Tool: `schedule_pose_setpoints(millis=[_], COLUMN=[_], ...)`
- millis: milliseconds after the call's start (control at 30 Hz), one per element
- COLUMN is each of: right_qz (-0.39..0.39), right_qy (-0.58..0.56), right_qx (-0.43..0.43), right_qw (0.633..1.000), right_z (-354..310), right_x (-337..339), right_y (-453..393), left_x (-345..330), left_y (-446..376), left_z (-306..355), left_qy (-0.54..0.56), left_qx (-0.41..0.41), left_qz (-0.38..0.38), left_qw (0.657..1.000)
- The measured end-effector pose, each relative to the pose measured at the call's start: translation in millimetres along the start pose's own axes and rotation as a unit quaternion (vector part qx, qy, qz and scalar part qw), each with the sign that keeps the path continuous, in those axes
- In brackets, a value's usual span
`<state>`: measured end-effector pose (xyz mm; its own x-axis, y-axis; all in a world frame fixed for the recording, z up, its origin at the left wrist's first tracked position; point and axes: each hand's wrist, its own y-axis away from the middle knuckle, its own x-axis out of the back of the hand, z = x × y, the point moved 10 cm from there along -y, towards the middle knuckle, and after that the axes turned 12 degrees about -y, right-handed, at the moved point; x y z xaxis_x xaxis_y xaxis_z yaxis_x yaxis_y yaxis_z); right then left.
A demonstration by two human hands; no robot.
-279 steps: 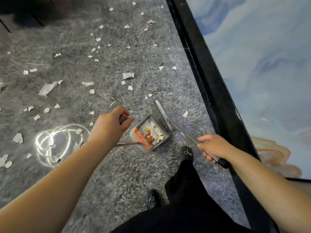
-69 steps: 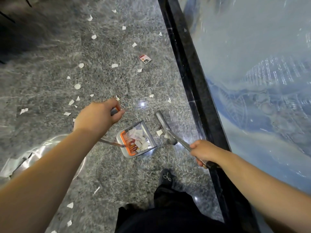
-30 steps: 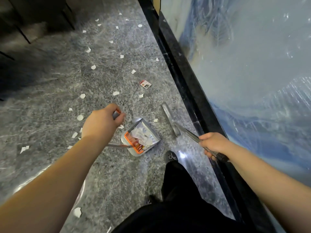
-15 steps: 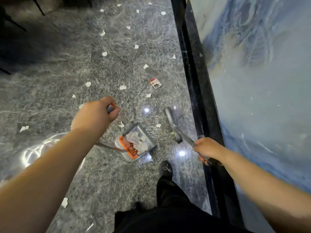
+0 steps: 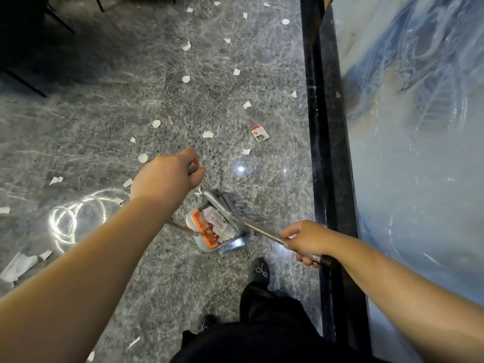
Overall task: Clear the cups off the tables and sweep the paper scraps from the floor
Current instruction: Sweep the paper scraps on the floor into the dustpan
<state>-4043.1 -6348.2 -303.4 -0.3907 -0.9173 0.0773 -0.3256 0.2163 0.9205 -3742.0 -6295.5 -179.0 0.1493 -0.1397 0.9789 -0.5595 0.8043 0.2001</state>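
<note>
In the head view, the left hand (image 5: 167,176) had its fingers curled round the dustpan (image 5: 209,229) handle, and the right hand (image 5: 305,241) clamped the broom (image 5: 222,208) shaft, its head over the pan mouth. Paper scraps (image 5: 207,134) lay beyond both sets of fingers. A hard flick might have scattered the collected paper back out.

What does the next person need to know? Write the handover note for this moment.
Left hand: grips the dustpan handle.
Right hand: grips the broom handle; the broom head sits at the mouth of the dustpan.
Done: some paper scraps are in the pan.
Left: many white scraps lie on the floor ahead and to the left, plus a red-and-white card near the black wall base. No cups or tables are in view, so that part cannot be judged.
</note>
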Motion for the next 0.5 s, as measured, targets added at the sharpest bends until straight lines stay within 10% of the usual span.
schedule_pose_setpoints(millis=[500], right_qz=[0.031], right_qy=[-0.004], right_qx=[0.068], right_qw=[0.997], right_z=[-97.0], right_x=[-13.3], right_y=[-14.2], left_x=[27.8], left_y=[58.2], left_z=[-150.5], left_qy=[0.097], left_qx=[0.163], left_qz=[0.054], left_qw=[0.980])
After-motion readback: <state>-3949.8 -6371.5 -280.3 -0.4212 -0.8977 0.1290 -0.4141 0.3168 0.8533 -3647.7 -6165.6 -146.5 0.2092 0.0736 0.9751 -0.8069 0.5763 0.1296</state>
